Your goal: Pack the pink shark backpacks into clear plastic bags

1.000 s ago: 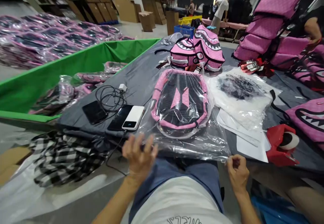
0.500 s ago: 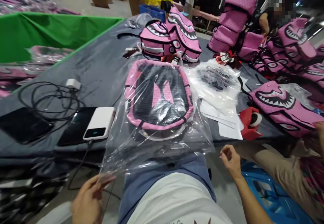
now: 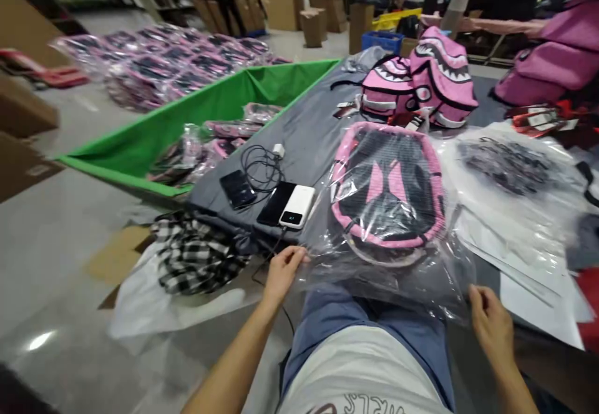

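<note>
A pink and black backpack (image 3: 388, 183) lies flat inside a clear plastic bag (image 3: 369, 277) at the table's front edge, its black ribbed side up. My left hand (image 3: 284, 270) pinches the bag's near left corner. At the near right corner, my right hand (image 3: 491, 320) has its fingers curled together on the plastic edge. The bag's mouth spreads between both hands above my lap. Just left of the bag lie a white power bank (image 3: 297, 206) and a dark phone-like slab (image 3: 271, 205).
Two pink shark-face backpacks (image 3: 442, 83) stand behind the bag. Clear bags and papers (image 3: 515, 214) lie on the right. A green-sided bin (image 3: 140, 158) at left holds wrapped backpacks, with more wrapped ones (image 3: 168, 65) piled beyond. A coiled cable (image 3: 259, 168) rests on the table (image 3: 309, 121).
My view has swung left, bringing in the green bin and the floor pile. My right hand has come to the bag's right corner, while my left hand still holds its left corner.
</note>
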Motion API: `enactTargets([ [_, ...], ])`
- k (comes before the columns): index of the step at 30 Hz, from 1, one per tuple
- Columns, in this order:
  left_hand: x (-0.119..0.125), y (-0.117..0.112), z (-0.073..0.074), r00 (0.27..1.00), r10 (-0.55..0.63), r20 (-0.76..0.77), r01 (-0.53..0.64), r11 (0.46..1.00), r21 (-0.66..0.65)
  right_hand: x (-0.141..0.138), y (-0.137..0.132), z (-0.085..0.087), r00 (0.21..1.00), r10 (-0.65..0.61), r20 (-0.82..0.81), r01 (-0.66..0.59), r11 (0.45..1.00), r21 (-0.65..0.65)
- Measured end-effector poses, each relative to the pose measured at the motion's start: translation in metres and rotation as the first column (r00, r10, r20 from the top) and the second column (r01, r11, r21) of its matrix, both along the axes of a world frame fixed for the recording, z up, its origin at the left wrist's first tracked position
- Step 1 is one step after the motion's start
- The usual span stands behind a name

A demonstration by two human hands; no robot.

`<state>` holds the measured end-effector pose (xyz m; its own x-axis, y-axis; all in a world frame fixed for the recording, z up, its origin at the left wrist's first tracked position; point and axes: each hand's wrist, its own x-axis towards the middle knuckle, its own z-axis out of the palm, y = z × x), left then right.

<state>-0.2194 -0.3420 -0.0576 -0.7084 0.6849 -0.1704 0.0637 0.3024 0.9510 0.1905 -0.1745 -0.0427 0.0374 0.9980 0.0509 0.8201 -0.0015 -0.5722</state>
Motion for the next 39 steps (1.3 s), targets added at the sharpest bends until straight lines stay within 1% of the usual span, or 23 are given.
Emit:
enactTargets([
  [3,-0.001,-0.005,-0.007,0.966,0.004,-0.258,-0.022,0.998,-0.064,0.001,0.003,-0.005,0.992,-0.05,-0.117,0.048,0.999,-0.018],
  [5,-0.007,-0.006,-0.01,0.922,0.047,-0.383,-0.086,0.993,-0.085,0.0,0.007,-0.005,0.945,-0.093,-0.312,0.072,0.994,-0.078],
  [6,-0.011,-0.005,-0.011,0.92,0.067,-0.387,-0.105,0.992,-0.076,-0.001,0.009,-0.004,0.9,-0.123,-0.419,0.071,0.988,-0.138],
  [8,-0.018,0.0,-0.012,0.965,0.101,-0.241,-0.108,0.994,-0.015,0.001,0.015,-0.002,0.779,-0.188,-0.599,0.02,0.961,-0.276],
  [10,-0.023,0.004,-0.01,0.992,0.103,0.068,-0.109,0.991,0.081,0.007,0.017,-0.001,0.659,-0.222,-0.719,-0.063,0.936,-0.346],
  [12,-0.025,0.002,-0.007,0.935,0.09,0.342,-0.147,0.979,0.144,0.016,0.014,-0.003,0.566,-0.22,-0.795,-0.101,0.938,-0.332],
  [14,-0.029,-0.007,-0.007,0.907,0.052,0.419,-0.121,0.983,0.14,0.025,0.006,-0.009,0.516,-0.204,-0.832,-0.076,0.956,-0.282],
  [16,-0.037,-0.021,-0.01,0.954,-0.066,0.292,0.034,0.993,0.111,0.032,-0.004,-0.016,0.52,-0.173,-0.836,-0.046,0.972,-0.229],
  [18,-0.049,-0.034,-0.019,0.972,-0.232,-0.021,0.233,0.971,0.048,0.035,-0.013,-0.024,0.575,-0.106,-0.811,-0.048,0.985,-0.163],
  [19,-0.055,-0.038,-0.025,0.93,-0.29,-0.224,0.299,0.954,0.005,0.035,-0.016,-0.027,0.614,-0.059,-0.787,-0.059,0.991,-0.121],
  [20,-0.061,-0.04,-0.031,0.848,-0.307,-0.431,0.324,0.945,-0.035,0.034,-0.017,-0.029,0.652,-0.01,-0.758,-0.064,0.996,-0.067],
  [22,-0.071,-0.039,-0.043,0.608,-0.239,-0.757,0.296,0.953,-0.063,0.03,-0.017,-0.03,0.722,0.076,-0.688,-0.049,0.997,0.058],
  [24,-0.076,-0.035,-0.051,0.381,-0.169,-0.909,0.306,0.951,-0.048,0.026,-0.014,-0.027,0.785,0.131,-0.606,-0.016,0.981,0.191],
  [25,-0.077,-0.033,-0.052,0.304,-0.158,-0.939,0.345,0.937,-0.046,0.025,-0.012,-0.024,0.809,0.15,-0.568,-0.005,0.969,0.248],
  [26,-0.077,-0.032,-0.052,0.257,-0.171,-0.951,0.404,0.913,-0.055,0.025,-0.011,-0.02,0.826,0.169,-0.537,-0.006,0.957,0.291],
  [27,-0.076,-0.032,-0.049,0.237,-0.202,-0.95,0.467,0.881,-0.071,0.026,-0.009,-0.015,0.836,0.19,-0.515,-0.02,0.948,0.317],
  [29,-0.074,-0.033,-0.041,0.271,-0.297,-0.916,0.561,0.821,-0.101,0.029,-0.007,-0.006,0.832,0.243,-0.499,-0.081,0.942,0.324],
  [30,-0.072,-0.035,-0.035,0.324,-0.344,-0.881,0.579,0.809,-0.103,0.032,-0.006,-0.003,0.823,0.271,-0.5,-0.12,0.942,0.313],
  [31,-0.071,-0.036,-0.029,0.398,-0.382,-0.834,0.578,0.81,-0.095,0.034,-0.005,0.0,0.811,0.297,-0.504,-0.159,0.941,0.299],
  [33,-0.066,-0.037,-0.017,0.577,-0.404,-0.71,0.533,0.845,-0.048,0.035,-0.002,0.003,0.777,0.34,-0.53,-0.215,0.934,0.284],
  [35,-0.061,-0.036,-0.007,0.741,-0.366,-0.563,0.46,0.888,0.028,0.03,0.003,0.002,0.723,0.358,-0.592,-0.209,0.929,0.306],
  [36,-0.058,-0.034,-0.004,0.799,-0.334,-0.5,0.423,0.904,0.07,0.025,0.005,0.001,0.692,0.352,-0.63,-0.18,0.929,0.322],
  [39,-0.05,-0.023,-0.002,0.905,-0.183,-0.384,0.274,0.941,0.198,0.004,0.014,-0.001,0.637,0.27,-0.722,-0.02,0.942,0.336],
])
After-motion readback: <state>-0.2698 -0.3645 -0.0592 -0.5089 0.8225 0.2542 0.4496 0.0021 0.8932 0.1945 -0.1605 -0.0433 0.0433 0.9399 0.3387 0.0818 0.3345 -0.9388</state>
